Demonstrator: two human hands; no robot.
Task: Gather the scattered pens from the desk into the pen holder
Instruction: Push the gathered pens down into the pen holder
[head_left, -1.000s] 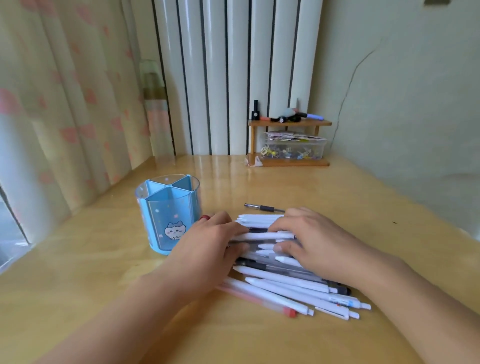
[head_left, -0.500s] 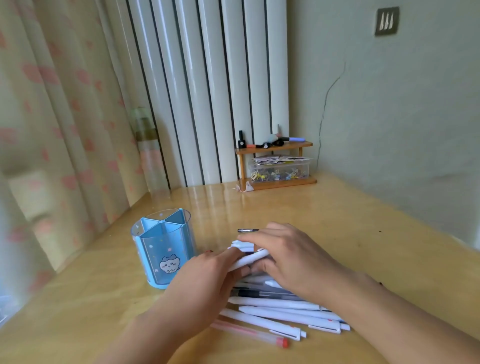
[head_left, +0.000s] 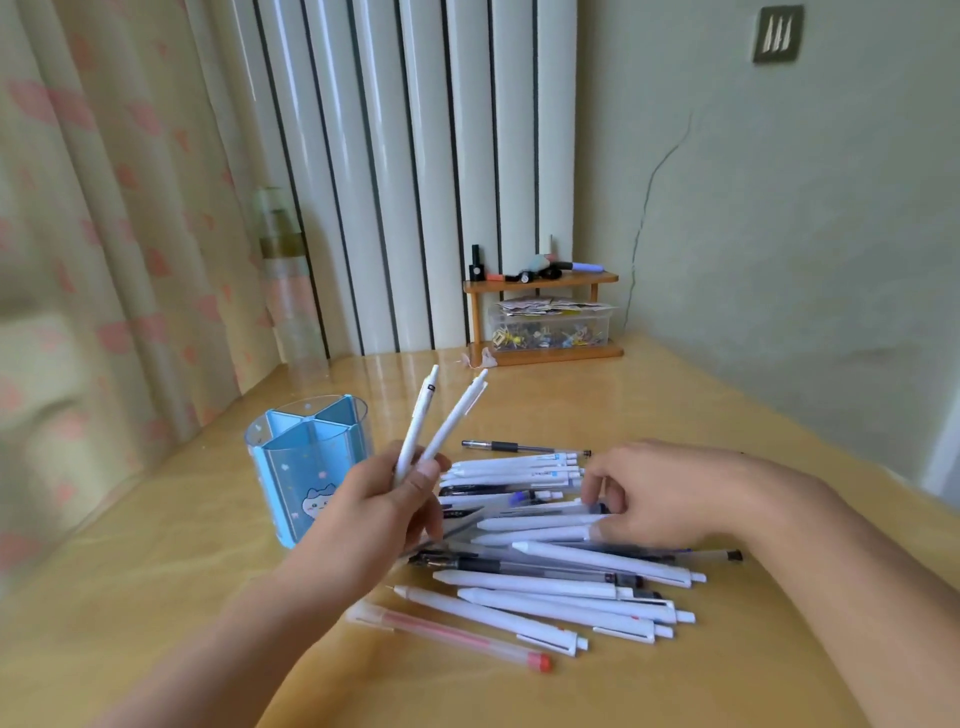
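Gathering the pens is in its first step, as I read it: the holder's visible compartments look empty. Nearest me, a red-capped pen (head_left: 447, 635) lies alone at the near edge of the pile of pens (head_left: 561, 571), below both sets of fingers. My left hand (head_left: 363, 514) is closed round the lower ends of two white pens (head_left: 436, 426), which fan upward and apart above the fingertips. My right hand (head_left: 654, 499) rests on the pile with fingers loosely curled and spread; whether they have pinched a pen I cannot tell. Just left of the left fingers, and touching nothing, stands the blue pen holder (head_left: 306, 467). Beyond the right fingertips a black pen (head_left: 524, 447) lies apart on the desk (head_left: 156, 571). The next move, I judge, calls for tipping the held pair upright and lowering it into a compartment.
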